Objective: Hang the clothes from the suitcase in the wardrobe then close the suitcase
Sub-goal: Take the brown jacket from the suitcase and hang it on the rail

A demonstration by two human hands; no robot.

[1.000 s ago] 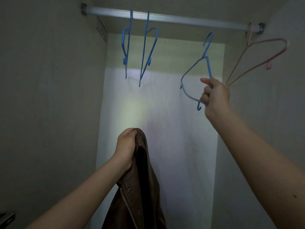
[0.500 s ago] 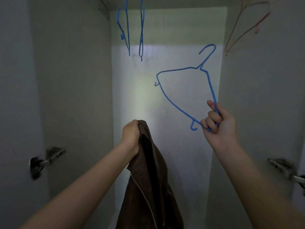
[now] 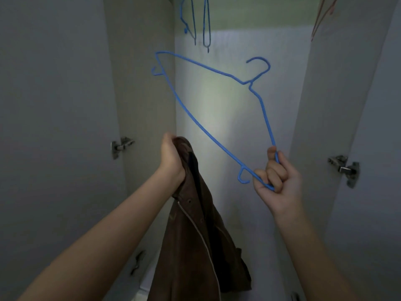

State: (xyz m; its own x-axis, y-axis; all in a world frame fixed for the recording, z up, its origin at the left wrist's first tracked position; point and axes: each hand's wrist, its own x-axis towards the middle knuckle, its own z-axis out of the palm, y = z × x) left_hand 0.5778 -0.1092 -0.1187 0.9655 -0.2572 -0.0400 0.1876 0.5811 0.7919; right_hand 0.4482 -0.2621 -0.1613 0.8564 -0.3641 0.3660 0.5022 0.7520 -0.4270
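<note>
Lowered off the rail, the blue hanger (image 3: 196, 122) slants up-left (hook upward) from your gripping right hand (image 3: 276, 179) — your left hand (image 3: 171, 157) clutches the brown jacket (image 3: 199, 235) just beside it.

A brown jacket (image 3: 195, 235) of smooth, leather-like material with a dull sheen is seen below the blue hanger (image 3: 208, 131); a silver metal zipper (image 3: 195, 224) with fine teeth is set along its front edge. The blue hanger is formed of thin wire with a smooth, slightly glossy blue coating, probably plastic. Above it, two more blue hangers (image 3: 195, 20) of the same coated wire are seen, and up to its right a pink hanger (image 3: 321, 20) with a similar coating. The wardrobe panels (image 3: 138, 83) left of the blue hanger are finished matt and smooth. Polished metal hinges (image 3: 344, 168) are fixed right and left of the hanger.
</note>
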